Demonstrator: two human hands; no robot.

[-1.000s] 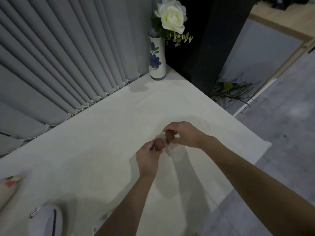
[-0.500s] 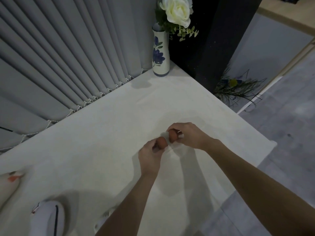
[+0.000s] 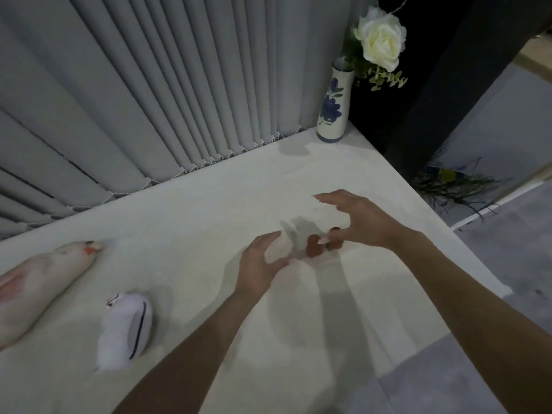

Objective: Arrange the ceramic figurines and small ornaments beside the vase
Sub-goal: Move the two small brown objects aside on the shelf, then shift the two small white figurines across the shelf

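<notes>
- Head view, starting at the fingertips: the right hand (image 3: 363,221) is spread wide, fingers arched over the table (image 3: 209,210), gripping nothing. Its thumb hangs just above two small brown ornaments (image 3: 316,245), and whether it touches them I cannot tell through the blur.
- Beside it, the left hand (image 3: 260,261) is loosely open too, fingers curled towards a pale, whitish piece that shows only as a smear next to the brown pair; I cannot tell whether it is touching.
- The brown ornaments sit together in mid-table between the two hands, well apart from the vase (image 3: 333,107) at the far right corner.
- Handling, as a judgement: these look light, hard and smooth, so they are likely to roll or slip. A fingertip pinch across the widest part of each, one per hand, seems safest, followed by a gentle set-down since ceramic chips easily.
- Further out, a white figurine (image 3: 125,330) with a dark stripe lies on its side at the near left, and a long pinkish-white figurine (image 3: 41,282) lies at the left edge. Both look bulkier and call for a whole-hand hold around the body, not the thin painted ends.
- The vase is tall and narrow, carrying a white rose (image 3: 380,38), and could tip if knocked during placement.
- Grey vertical blinds (image 3: 149,85) close off the far side.
</notes>
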